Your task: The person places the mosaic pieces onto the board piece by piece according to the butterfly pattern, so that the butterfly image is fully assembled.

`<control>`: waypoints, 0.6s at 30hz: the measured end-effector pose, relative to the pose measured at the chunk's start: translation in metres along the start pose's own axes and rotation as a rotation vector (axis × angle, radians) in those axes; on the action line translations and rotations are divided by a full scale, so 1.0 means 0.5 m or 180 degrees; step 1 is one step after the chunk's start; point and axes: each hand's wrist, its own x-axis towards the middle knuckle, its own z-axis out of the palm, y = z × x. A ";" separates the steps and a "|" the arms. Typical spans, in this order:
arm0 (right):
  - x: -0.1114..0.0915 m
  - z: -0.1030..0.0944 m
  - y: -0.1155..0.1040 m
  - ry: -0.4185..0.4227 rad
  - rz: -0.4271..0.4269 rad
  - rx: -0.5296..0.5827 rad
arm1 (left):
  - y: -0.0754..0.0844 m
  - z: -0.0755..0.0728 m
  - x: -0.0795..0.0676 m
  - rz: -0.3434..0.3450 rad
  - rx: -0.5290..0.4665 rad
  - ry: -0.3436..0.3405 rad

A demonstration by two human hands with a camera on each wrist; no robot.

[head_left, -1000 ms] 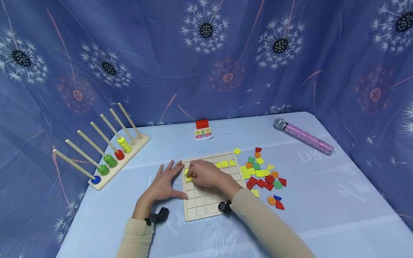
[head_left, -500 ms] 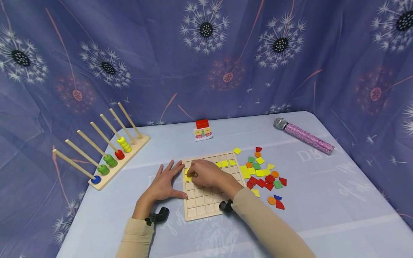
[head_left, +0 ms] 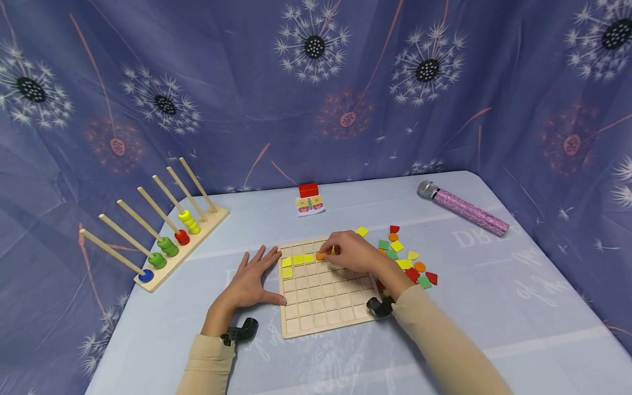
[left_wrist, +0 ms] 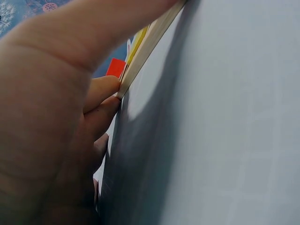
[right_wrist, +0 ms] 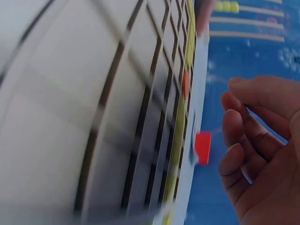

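The wooden grid board (head_left: 318,318) lies flat on the table. My left hand (head_left: 253,281) is spread along its left side, with thumb and index fingertip at the edge; the left wrist view shows the fingertips against the board's side (left_wrist: 147,49). Over the upper part of the board is my right hand (head_left: 356,253), fingers loosely bent. In the right wrist view no piece shows between its thumb (right_wrist: 255,91) and fingers. An orange disc (head_left: 321,256) sits in the grid just left of these fingertips. Yellow pieces (head_left: 298,260) fill cells at the upper left; others are hidden by the right hand.
Loose coloured pieces (head_left: 405,264) lie right of the board, partly covered by the right forearm. A butterfly pattern card (head_left: 310,206) leans by a red block (head_left: 308,190) behind the board. A bead stacker (head_left: 170,249) stands left, and a pink glittery microphone (head_left: 464,208) lies far right.
My right hand has moved right from the board's upper left cells, uncovering the yellow pieces and the orange disc there. My left hand stays in place.
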 end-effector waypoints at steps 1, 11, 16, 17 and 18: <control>-0.010 -0.009 0.009 0.0029 0.0029 0.0036 | 0.001 0.000 0.000 0.0005 -0.0014 0.0001; -0.095 -0.080 0.128 0.0179 0.0662 0.0128 | 0.007 -0.004 0.000 0.0012 -0.0093 -0.0023; -0.115 -0.093 0.166 0.0114 0.0870 0.0047 | 0.008 -0.005 -0.001 0.0006 -0.0104 -0.0016; -0.116 -0.093 0.170 0.0105 0.0899 0.0030 | 0.008 -0.005 -0.001 -0.0002 -0.0105 -0.0023; -0.117 -0.092 0.174 0.0102 0.0925 0.0002 | 0.008 -0.005 -0.001 -0.0008 -0.0105 -0.0027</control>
